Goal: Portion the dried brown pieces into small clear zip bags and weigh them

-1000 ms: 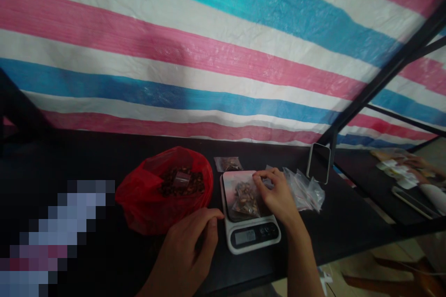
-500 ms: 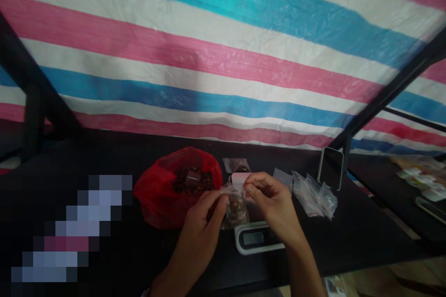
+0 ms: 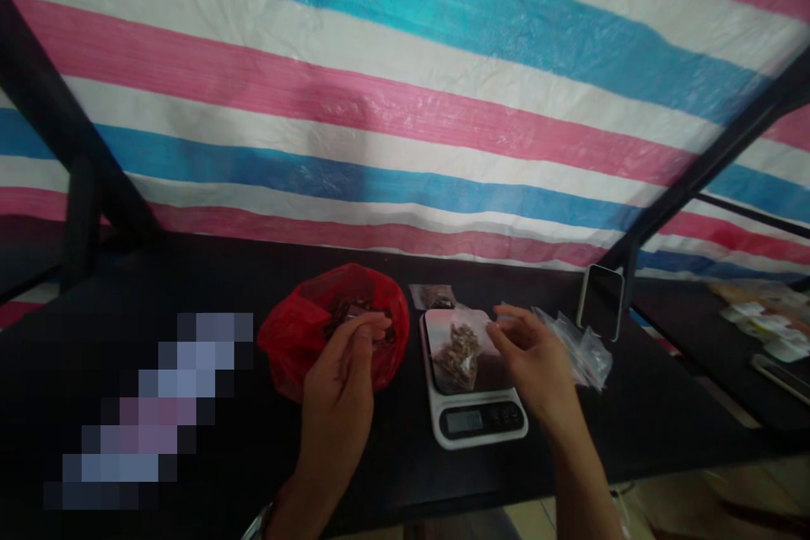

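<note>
A clear plastic zip bag point(image 3: 460, 354) with brownish dried pieces inside lies on the kitchen scale point(image 3: 481, 432), whose display is lit but too blurred to read. My right hand point(image 3: 535, 359) is beside the bag's upper right edge, its fingers curved and apart; whether a fingertip touches the plastic is unclear. Over the opening of a red plastic bag point(image 3: 291, 346) is my left hand point(image 3: 342, 388), thumb and fingers pressed together. Anything in that pinch is hidden. Dark brown dried pieces point(image 3: 345, 310) show inside the red bag behind the hand.
A small filled bag point(image 3: 436, 296) lies behind the scale. Several flat clear bags point(image 3: 588, 359) are to the right, before an upright phone point(image 3: 601, 301). Striped sheeting point(image 3: 392, 118) hangs behind the black table point(image 3: 664, 413). More packets point(image 3: 769, 316) lie far right.
The zip bag, held between both hands before, now rests on the scale. My left hand moved left over the red bag; my right hand shifted right, uncovering the scale.
</note>
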`<state>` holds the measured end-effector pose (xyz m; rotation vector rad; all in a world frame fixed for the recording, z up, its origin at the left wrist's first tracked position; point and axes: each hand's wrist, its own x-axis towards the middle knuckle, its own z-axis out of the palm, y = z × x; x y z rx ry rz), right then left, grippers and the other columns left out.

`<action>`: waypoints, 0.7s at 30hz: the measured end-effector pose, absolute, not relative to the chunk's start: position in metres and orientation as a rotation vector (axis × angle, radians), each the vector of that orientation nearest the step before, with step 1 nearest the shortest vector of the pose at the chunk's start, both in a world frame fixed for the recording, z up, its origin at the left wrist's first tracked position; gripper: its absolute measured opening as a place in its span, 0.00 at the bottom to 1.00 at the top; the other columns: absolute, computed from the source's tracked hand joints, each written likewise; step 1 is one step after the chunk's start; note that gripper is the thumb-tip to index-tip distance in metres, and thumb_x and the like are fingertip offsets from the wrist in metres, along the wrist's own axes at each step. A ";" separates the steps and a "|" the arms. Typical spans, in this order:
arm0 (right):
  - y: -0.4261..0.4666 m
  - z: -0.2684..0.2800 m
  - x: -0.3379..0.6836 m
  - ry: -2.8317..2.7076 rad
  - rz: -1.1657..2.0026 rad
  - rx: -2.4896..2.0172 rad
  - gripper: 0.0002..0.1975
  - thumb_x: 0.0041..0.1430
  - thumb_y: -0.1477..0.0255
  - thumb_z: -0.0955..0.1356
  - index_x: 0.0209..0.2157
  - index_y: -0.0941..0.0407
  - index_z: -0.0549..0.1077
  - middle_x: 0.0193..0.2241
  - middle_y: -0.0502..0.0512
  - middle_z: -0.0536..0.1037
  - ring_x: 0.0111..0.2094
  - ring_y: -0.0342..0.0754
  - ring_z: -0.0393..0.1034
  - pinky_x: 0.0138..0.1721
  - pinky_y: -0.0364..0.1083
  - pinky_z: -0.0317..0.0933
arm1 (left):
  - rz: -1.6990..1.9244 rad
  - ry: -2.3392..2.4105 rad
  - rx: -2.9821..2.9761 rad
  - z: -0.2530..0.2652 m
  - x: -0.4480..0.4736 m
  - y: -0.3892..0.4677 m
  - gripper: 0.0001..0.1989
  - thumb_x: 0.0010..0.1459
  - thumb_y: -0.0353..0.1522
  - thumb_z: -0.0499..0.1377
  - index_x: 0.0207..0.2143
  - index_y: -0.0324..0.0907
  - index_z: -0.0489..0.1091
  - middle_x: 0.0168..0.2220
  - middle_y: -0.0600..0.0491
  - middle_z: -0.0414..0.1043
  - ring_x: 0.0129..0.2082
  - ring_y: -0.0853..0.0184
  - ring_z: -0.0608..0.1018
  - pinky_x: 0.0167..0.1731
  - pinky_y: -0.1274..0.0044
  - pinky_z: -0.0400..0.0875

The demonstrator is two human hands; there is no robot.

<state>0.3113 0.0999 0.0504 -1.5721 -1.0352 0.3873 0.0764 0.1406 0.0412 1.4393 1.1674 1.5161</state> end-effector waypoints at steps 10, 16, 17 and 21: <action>0.096 0.025 0.347 -1.008 0.005 -1.784 0.25 0.61 0.53 0.67 0.43 0.58 0.84 0.36 0.63 0.85 0.25 0.51 0.67 0.31 0.51 0.63 | 1.502 1.218 1.562 0.042 0.069 0.137 0.15 0.69 0.43 0.55 0.41 0.44 0.77 0.33 0.54 0.79 0.35 0.66 0.84 0.37 0.78 0.80; 0.088 0.031 0.353 -1.015 0.010 -1.774 0.22 0.64 0.55 0.68 0.43 0.58 0.84 0.34 0.60 0.84 0.25 0.50 0.67 0.29 0.50 0.62 | 1.516 1.249 1.661 0.039 0.066 0.137 0.14 0.70 0.42 0.55 0.39 0.46 0.76 0.32 0.56 0.78 0.33 0.66 0.83 0.35 0.78 0.79; 0.089 0.033 0.351 -1.028 0.012 -1.765 0.22 0.64 0.55 0.68 0.44 0.58 0.84 0.34 0.59 0.84 0.26 0.50 0.67 0.31 0.50 0.62 | 1.514 1.256 1.675 0.038 0.065 0.136 0.14 0.70 0.42 0.55 0.40 0.46 0.76 0.32 0.56 0.78 0.33 0.66 0.83 0.35 0.78 0.79; 0.096 0.035 0.344 -1.118 0.042 -1.723 0.19 0.64 0.56 0.68 0.42 0.56 0.84 0.36 0.59 0.84 0.32 0.53 0.72 0.37 0.51 0.67 | 1.501 1.292 1.738 0.036 0.064 0.135 0.13 0.70 0.41 0.55 0.40 0.46 0.77 0.31 0.57 0.77 0.32 0.68 0.82 0.34 0.80 0.78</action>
